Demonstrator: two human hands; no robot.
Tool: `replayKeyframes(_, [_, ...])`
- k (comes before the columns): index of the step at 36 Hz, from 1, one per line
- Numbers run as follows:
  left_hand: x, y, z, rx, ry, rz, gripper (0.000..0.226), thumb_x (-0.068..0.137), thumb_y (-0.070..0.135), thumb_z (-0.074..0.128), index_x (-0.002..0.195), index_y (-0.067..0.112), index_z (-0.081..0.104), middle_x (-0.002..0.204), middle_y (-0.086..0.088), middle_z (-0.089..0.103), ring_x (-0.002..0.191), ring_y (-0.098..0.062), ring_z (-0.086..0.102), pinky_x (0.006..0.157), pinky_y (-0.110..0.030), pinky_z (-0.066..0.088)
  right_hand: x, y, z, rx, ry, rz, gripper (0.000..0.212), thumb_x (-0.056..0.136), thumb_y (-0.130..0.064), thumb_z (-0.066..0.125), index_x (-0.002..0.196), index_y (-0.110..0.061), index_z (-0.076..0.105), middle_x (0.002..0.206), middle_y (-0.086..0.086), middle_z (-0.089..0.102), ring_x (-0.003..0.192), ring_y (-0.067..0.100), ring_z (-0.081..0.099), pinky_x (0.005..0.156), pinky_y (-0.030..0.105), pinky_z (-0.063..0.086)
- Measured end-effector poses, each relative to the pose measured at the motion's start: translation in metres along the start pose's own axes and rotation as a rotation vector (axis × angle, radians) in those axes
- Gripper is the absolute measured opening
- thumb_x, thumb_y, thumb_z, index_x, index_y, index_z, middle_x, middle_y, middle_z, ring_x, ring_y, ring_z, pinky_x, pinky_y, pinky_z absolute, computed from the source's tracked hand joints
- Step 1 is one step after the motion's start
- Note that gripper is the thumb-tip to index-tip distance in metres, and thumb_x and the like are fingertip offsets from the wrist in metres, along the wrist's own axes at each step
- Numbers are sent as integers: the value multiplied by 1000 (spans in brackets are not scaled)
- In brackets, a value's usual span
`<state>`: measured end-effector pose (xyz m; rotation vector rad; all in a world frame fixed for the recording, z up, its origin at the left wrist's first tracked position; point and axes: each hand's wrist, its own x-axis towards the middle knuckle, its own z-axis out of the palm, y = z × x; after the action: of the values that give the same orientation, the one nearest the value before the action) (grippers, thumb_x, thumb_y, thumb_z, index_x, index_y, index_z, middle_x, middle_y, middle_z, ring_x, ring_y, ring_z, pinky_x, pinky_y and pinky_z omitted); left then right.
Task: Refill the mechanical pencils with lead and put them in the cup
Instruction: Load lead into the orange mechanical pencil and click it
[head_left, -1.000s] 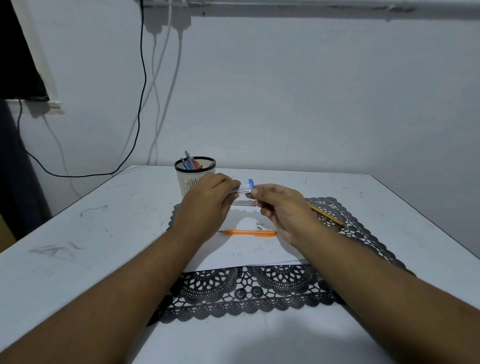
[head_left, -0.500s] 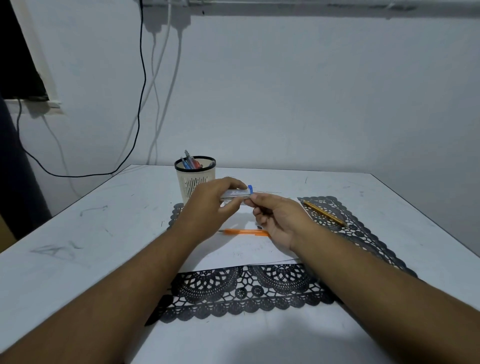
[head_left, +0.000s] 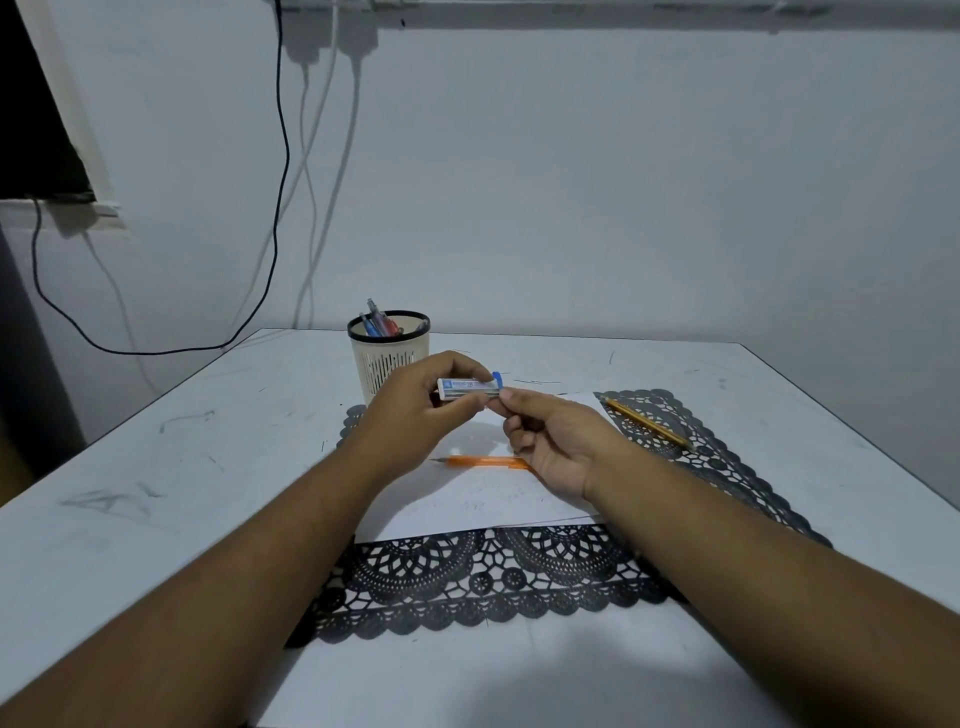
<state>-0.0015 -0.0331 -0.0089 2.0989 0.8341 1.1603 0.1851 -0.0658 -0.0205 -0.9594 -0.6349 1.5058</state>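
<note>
1. Counts — two bare hands, one small clear plastic lead case with a blue cap (head_left: 470, 387), two pencils on the table, one cup, one paper sheet, one lace mat.
2. Left hand (head_left: 415, 421) grips the lead case, fingers curled over its top and thumb under; the case lies level, blue cap end pointing to 3 o'clock, held in the air above the sheet.
3. Right hand (head_left: 558, 441) has its thumb and forefinger pinched together right at the cap end of the case, at 3 o'clock of the left grip; whether a lead is between them — cannot tell, too small.
4. Orange plastic mechanical pencil (head_left: 480, 461) lies flat on the white paper sheet (head_left: 467, 512), at 6 o'clock of the case, its rear end hidden under the right hand.
5. Yellow slim pencil (head_left: 649, 423) lies slanted on the black lace-pattern placemat (head_left: 493, 577), at 3 o'clock of the hands, well apart from them.
6. Cream slotted plastic cup with black rim (head_left: 389, 353) stands at 11 o'clock of the hands, just behind the left one, holding several pens, blue and red among them.
7. White scuffed table top (head_left: 171, 467) under it all.
</note>
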Motion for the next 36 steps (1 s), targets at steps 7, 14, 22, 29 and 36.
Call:
replayKeyframes(7, [0, -3, -1, 13, 9, -19, 16, 90, 19, 78, 98, 32, 72, 95, 7, 75, 85, -14, 71, 72, -30, 54, -2, -1, -2, -33, 26, -58, 8, 95, -2, 70, 101, 3, 72, 88, 15, 77, 56, 9, 56, 47, 17, 41])
replayKeyframes(14, [1, -11, -4, 253, 3, 14, 23, 91, 26, 77, 110, 35, 68, 89, 11, 74, 76, -4, 66, 70, -25, 51, -12, -5, -3, -172, 19, -179, 4, 95, -4, 71, 98, -2, 73, 89, 14, 78, 65, 11, 58, 53, 20, 44])
replayKeyframes(22, [-1, -12, -3, 493, 17, 42, 25, 94, 36, 71, 119, 30, 70, 94, 12, 73, 87, -10, 68, 66, -23, 44, -16, -9, 0, -434, 49, -377, 2, 93, -12, 75, 93, -11, 77, 96, 10, 80, 78, 16, 65, 55, 24, 46])
replayKeyframes(29, [0, -15, 0, 468, 21, 35, 20, 94, 38, 71, 113, 32, 73, 84, 17, 69, 86, -5, 67, 72, -28, 51, -19, -11, 3, -550, 52, -500, 4, 92, -7, 76, 92, -11, 77, 85, 3, 77, 73, 10, 67, 56, 24, 50])
replayKeyframes(36, [0, -15, 0, 451, 17, 63, 19, 94, 35, 72, 112, 30, 73, 84, 16, 70, 85, -3, 67, 73, -25, 50, -19, -11, 4, -559, 76, -534, 5, 93, -6, 74, 91, -11, 75, 85, 5, 76, 75, 13, 68, 58, 25, 51])
